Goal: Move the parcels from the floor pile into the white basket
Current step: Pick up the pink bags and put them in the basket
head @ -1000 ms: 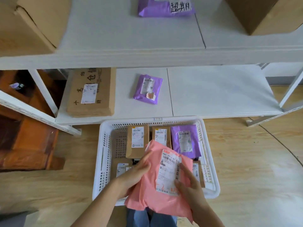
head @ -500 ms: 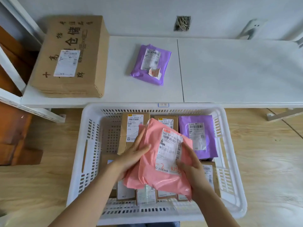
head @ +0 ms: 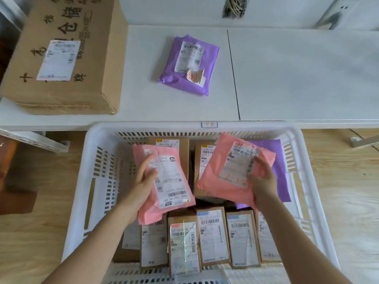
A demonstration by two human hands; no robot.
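Observation:
The white basket [head: 96,181] fills the lower middle of the head view and holds several brown boxes [head: 213,236] with labels, plus a purple bag [head: 279,160] at its right. My left hand [head: 144,179] grips one pink parcel [head: 176,193] over the basket's left half. My right hand [head: 261,181] grips a second pink parcel [head: 213,177] over the right half. Both pink bags show their white shipping labels and hang a little above the boxes. The floor pile is out of sight.
Beyond the basket runs a low white shelf [head: 297,78]. On it stand a big brown carton [head: 65,56] at the left and a purple bag [head: 188,66] in the middle. Wooden floor [head: 348,201] lies on both sides of the basket.
The pink bundle held between both hands has split into two pink parcels, one in each hand, moved apart over the basket. The camera has come closer and lower.

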